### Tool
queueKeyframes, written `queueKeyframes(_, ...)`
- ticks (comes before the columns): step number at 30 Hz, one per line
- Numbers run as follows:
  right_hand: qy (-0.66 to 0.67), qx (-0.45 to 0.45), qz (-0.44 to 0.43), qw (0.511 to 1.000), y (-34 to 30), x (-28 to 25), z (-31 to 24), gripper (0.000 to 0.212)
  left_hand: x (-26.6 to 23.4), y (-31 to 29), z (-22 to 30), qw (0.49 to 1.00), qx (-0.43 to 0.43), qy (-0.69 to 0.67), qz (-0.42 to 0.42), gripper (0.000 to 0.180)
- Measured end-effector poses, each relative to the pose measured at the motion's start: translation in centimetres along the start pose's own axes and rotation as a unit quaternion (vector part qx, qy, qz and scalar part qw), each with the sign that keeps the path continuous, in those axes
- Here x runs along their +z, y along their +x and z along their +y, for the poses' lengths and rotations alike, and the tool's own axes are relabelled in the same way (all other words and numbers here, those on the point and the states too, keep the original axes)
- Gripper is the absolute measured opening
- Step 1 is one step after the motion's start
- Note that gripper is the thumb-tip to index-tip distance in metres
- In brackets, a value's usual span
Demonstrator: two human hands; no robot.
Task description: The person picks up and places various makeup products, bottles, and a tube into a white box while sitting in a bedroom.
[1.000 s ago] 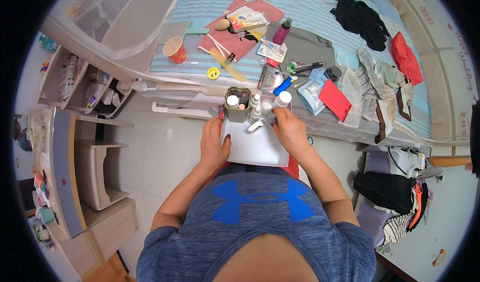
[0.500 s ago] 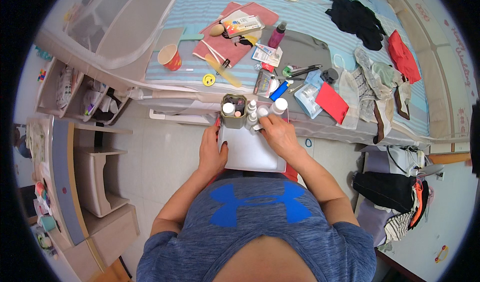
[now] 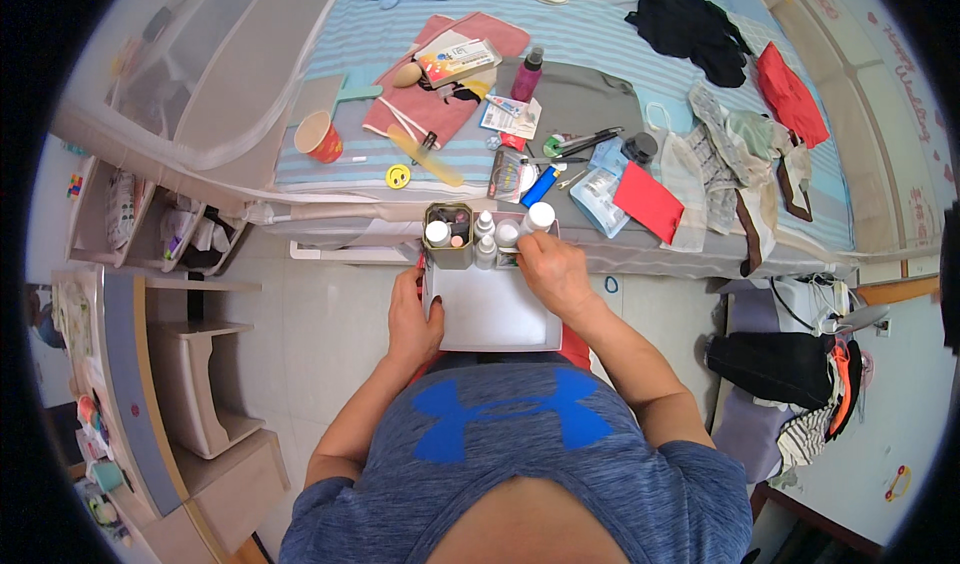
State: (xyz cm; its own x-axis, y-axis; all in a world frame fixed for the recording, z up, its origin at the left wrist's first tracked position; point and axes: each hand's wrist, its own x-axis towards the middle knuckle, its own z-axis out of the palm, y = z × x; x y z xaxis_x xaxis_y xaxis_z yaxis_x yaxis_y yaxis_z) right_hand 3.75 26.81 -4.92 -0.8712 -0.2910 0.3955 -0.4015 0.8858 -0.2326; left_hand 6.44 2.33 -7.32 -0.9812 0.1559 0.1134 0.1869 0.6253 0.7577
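In front of my body is a shallow white box, its lower part bare. My left hand grips its left wall, thumb inside and fingers outside. At the far left of the box stands an olive-green tin with a white-capped bottle and several small items in it. Beside the tin are small white bottles, a round white jar and a larger white-capped bottle. My right hand is closed at the box's far right, next to these containers. Its fingertips pinch something small, mostly hidden.
Beyond the box is a bed with a striped sheet. On it lie a paper cup, a pink cloth, a purple spray bottle, a red envelope and clothes. A desk stands left.
The whole view has shifted slightly, so the bed items appear further left. My right fingers have moved a little beside the small bottles. My left hand keeps its hold on the box.
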Motion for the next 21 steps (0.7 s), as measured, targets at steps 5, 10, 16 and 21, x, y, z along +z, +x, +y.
queueKeyframes(5,-0.004,0.01,-0.003,1.0,-0.2,0.1,-0.1,0.01,0.0,-0.1,0.3,0.999,-0.023,-0.024,-0.007,0.046)
queueKeyframes(10,0.072,0.032,-0.024,0.997,-0.3,-2.2,-0.1,0.013,0.1,0.0,0.0,1.0,-0.016,-0.005,0.0,0.047)
queueKeyframes(16,0.17,0.165,0.053,0.97,-0.6,-4.9,5.7,0.031,0.2,-0.1,0.2,0.999,-0.041,-0.024,0.002,0.044)
queueKeyframes(21,-0.012,0.233,0.078,0.969,-2.1,-4.6,10.7,0.057,0.2,0.1,0.4,0.999,-0.037,-0.014,0.005,0.044)
